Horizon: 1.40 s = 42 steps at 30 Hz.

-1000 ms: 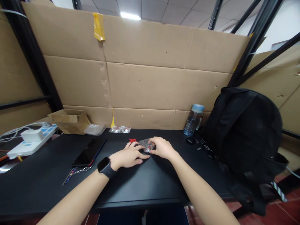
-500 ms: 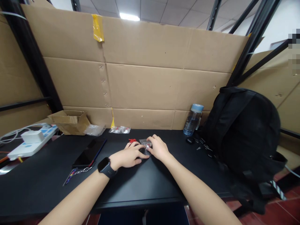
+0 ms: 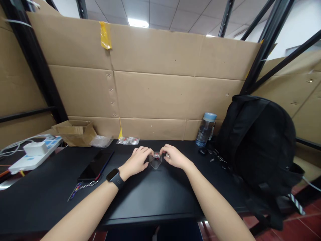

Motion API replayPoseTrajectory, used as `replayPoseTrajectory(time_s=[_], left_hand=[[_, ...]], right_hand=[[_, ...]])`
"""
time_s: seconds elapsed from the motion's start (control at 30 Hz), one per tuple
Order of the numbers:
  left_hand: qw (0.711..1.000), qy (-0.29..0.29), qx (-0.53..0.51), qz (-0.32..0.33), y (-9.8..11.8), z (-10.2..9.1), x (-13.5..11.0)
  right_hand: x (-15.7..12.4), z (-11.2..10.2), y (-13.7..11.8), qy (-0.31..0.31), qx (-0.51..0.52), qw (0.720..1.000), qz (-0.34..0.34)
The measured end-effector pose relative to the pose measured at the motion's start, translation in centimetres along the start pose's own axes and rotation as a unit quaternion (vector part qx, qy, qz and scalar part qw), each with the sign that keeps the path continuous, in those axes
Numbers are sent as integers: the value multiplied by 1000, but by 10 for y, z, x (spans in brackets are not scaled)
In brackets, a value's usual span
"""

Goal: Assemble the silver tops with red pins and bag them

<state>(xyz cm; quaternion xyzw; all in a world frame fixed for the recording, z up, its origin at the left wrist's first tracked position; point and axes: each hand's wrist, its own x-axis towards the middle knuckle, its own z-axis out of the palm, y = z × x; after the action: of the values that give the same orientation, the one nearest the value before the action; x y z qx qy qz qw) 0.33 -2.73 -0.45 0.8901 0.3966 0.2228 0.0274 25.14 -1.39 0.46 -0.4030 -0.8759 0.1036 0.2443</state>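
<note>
A small clear plastic bag (image 3: 155,163) is held up over the middle of the black table. Inside it, or just behind its upper part, sits a little shiny piece with red on it, too small to name. My left hand (image 3: 136,161), with a black watch (image 3: 115,177) on its wrist, pinches the bag's upper left corner. At the upper right corner, my right hand (image 3: 175,156) has its fingers curled and closed on the edge. A small pale spot shows by the right fingers; I cannot tell what it is.
A phone (image 3: 96,164) with a keychain (image 3: 81,186) lies left. Behind are small plastic packets (image 3: 128,141), a crumpled plastic bag (image 3: 101,141) and a cardboard box (image 3: 75,134). A power strip (image 3: 35,154) is far left. A water bottle (image 3: 205,130) and black backpack (image 3: 258,154) stand right.
My hands have drawn apart to the bag's two upper corners, and the bag now hangs open to view between them. The red item beside my left fingers is no longer visible there.
</note>
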Motion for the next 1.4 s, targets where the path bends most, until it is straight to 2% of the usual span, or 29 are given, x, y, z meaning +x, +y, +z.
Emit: replayPoseTrajectory(time_s=[0.13, 0.27, 0.37, 0.5, 0.6, 0.7, 0.83, 0.97, 1.07, 1.23, 1.4], left_hand=[[1000, 15, 9, -16, -3, 8, 3], [998, 23, -24, -55, -6, 9, 5], [992, 37, -85, -89, -10, 9, 6], [972, 44, -192, -127, -14, 16, 7], [963, 52, -214, -154, -11, 20, 8], [965, 35, -199, -164, -4, 21, 8], [976, 17, -144, -166, 7, 21, 7], [991, -1, -42, -130, 11, 24, 4], [996, -30, 9, -85, 9, 24, 3], [997, -44, 21, -63, 9, 20, 2], [999, -39, 6, -35, 8, 19, 1]], right_hand=[[2, 7, 2, -25, 2, 1000, 5], [3, 6, 3, -15, 3, 1000, 14], [2, -1, 6, -6, 34, 998, 46], [1, -4, 8, 1, 138, 986, 92], [0, -1, 6, -3, 178, 977, 120], [-1, 2, 2, -16, 148, 979, 139], [-4, 2, -7, -44, 9, 991, 123], [-4, 2, -17, -59, -114, 982, 137], [-5, 2, -20, -75, -134, 981, 117], [-7, 3, -17, -85, -117, 988, 43], [-4, 8, -16, -86, -101, 990, 56]])
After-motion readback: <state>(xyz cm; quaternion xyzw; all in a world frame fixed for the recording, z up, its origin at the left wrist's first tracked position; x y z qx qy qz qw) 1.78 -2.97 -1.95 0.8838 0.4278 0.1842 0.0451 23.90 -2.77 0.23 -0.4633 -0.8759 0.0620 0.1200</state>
